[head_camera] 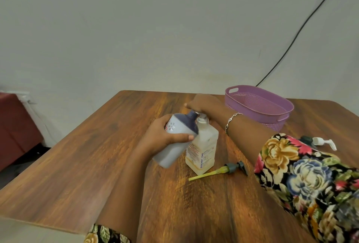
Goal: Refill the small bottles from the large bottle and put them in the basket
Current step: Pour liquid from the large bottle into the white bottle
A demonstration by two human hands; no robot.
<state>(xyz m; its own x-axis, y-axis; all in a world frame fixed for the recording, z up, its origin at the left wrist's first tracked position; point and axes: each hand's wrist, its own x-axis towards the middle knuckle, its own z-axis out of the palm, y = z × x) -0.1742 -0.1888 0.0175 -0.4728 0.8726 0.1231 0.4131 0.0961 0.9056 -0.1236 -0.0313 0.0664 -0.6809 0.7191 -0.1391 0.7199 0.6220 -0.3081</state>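
On the surface [87,165], the left hand [163,137] is gripping the tilted large bottle [172,154] over a small bottle [204,145]. How the right hand [206,104] is holding, I cannot tell. The basket [252,100] is standing empty.

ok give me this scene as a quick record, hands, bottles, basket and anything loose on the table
left hand: holds the large bottle, tilted, neck toward the small bottle's top
right hand: seems to grip the small bottle at its top
small bottle: upright on the table
loose pump: yellow tube, lies beside the small bottle
white pump: lies at right, partly behind the sleeve
basket: purple, far right, no bottle seen inside
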